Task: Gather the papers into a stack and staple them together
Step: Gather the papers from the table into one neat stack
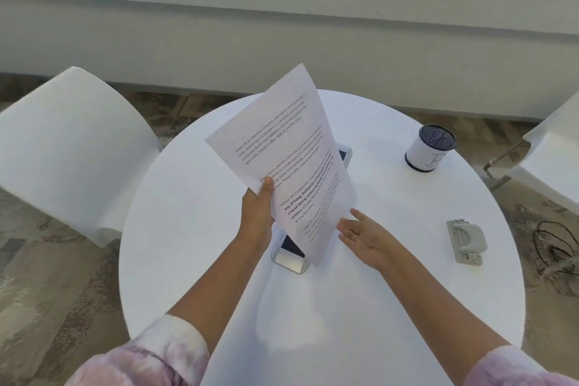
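A stack of white printed papers (282, 150) stands tilted above the round white table (194, 229), its lower edge near the tabletop. My left hand (258, 210) grips the stack's left edge, thumb on the front sheet. My right hand (365, 236) is open, palm turned toward the papers' lower right edge, fingers apart and holding nothing. A grey stapler-like tool (466, 241) lies flat on the table at the right, well apart from both hands.
A long white and silver device (289, 252) lies under the papers, its far end (344, 153) showing behind them. A mesh pen cup (430, 147) stands at the back right. White chairs (72, 147) flank the table. Black cables (556, 244) lie on the floor.
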Demonstrator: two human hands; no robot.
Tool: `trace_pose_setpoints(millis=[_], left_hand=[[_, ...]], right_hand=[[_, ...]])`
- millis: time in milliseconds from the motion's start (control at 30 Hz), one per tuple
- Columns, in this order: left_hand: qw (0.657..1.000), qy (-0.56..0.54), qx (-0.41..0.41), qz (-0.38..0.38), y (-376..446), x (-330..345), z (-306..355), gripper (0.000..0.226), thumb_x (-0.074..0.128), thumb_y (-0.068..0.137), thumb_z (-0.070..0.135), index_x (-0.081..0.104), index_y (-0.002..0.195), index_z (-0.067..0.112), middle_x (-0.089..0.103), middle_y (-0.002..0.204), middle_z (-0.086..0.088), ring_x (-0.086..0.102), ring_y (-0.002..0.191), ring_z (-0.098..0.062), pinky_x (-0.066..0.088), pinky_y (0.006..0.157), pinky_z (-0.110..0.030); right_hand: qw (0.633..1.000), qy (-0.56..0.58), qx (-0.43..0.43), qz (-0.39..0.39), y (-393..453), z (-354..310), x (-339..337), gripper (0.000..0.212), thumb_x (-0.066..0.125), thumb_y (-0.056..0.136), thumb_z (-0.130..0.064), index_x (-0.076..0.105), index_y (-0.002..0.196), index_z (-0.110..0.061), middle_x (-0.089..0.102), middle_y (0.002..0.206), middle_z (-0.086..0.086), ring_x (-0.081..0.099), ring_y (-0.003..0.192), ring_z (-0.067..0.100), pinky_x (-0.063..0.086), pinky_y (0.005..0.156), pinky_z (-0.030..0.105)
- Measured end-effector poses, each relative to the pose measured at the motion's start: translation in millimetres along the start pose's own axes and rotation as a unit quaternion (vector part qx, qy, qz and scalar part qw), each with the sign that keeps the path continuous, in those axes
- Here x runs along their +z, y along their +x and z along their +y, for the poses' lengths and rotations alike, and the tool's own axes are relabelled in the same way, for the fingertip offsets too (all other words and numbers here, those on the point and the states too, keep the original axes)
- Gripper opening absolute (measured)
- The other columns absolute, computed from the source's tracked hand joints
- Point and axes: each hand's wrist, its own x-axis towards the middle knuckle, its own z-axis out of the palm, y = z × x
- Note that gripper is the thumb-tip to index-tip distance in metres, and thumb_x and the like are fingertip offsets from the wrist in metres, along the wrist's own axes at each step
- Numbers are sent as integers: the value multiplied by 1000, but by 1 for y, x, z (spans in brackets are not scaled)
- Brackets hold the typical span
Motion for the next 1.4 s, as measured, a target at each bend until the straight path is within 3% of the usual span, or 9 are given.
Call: trace_pose_setpoints(millis=[133, 267, 500, 600, 767, 967, 1033, 1167, 1400], left_hand=[[1000, -11, -11, 5, -4, -3, -1, 23, 48, 95, 20, 53, 118, 22, 63, 112, 3, 59, 107, -17, 51, 80, -30], [1000, -20, -15, -5, -7, -1, 1, 16, 48, 95, 20, 57, 105, 28, 64, 109, 5, 59, 107, -17, 51, 87, -34], [997, -36, -4, -63, -9, 9, 11, 23, 45, 96, 18, 54, 116, 27, 65, 111, 8, 62, 103, -9, 55, 78, -25], [996, -55, -7, -67, -8, 9, 13, 22, 46, 95, 17, 57, 112, 26, 68, 106, 9, 66, 94, -5, 56, 73, -23], [995, -65, 3, -72, -7, 3, 15, 28, 50, 92, 10, 56, 115, 24, 69, 106, 8, 66, 98, -9, 56, 82, -29], [993, -90, -8, -75, 10, -28, 26, 40, 51, 90, 13, 49, 130, 13, 62, 123, -5, 62, 109, -20, 56, 84, -34], [995, -33, -30, -86, 16, -41, 28, 38, 51, 91, 19, 50, 128, 13, 61, 124, -9, 62, 108, -22, 56, 84, -34], [983, 107, -67, -131, 25, -54, 24, 57, 65, 81, 29, 45, 132, 16, 60, 126, -6, 58, 114, -23, 49, 96, -40], [972, 228, 7, -49, 34, -65, 29, 35, 66, 82, 9, 60, 117, 9, 66, 113, -7, 62, 101, -20, 48, 80, -23]], right_hand=[[999, 36, 4, -24, -6, 1, -3, 15, 48, 89, 5, 55, 96, -6, 61, 96, 11, 60, 88, 23, 59, 72, 28], [998, 54, 31, -1, -9, 4, -3, 9, 54, 88, 1, 58, 93, -5, 61, 91, 11, 60, 81, 24, 58, 63, 32], [996, 16, 68, -50, -6, 20, 1, 25, 55, 90, -22, 60, 109, -6, 66, 103, 13, 64, 90, 24, 53, 84, 36], [994, 67, 51, -66, -7, 16, 3, 15, 54, 90, -12, 62, 100, -3, 73, 87, 10, 71, 72, 18, 59, 69, 30], [990, 75, -111, -36, 0, -1, -11, 19, 51, 87, 6, 61, 93, -9, 76, 77, -2, 71, 69, 8, 57, 62, 19], [968, -24, -249, 3, -3, -33, -41, 38, 75, 59, -12, 62, 95, -12, 76, 81, -7, 70, 79, 9, 57, 67, 19], [960, -48, -276, 8, -6, -40, -49, 22, 67, 74, -3, 63, 94, -12, 76, 83, -8, 69, 82, 10, 57, 71, 19], [944, -89, -318, -3, -12, -49, -50, 37, 76, 54, -29, 66, 88, -17, 75, 88, -7, 69, 86, 8, 56, 75, 21], [921, -136, -363, 42, -6, -52, -44, 20, 59, 83, 5, 61, 80, -14, 74, 77, -13, 67, 79, 4, 53, 86, 30]])
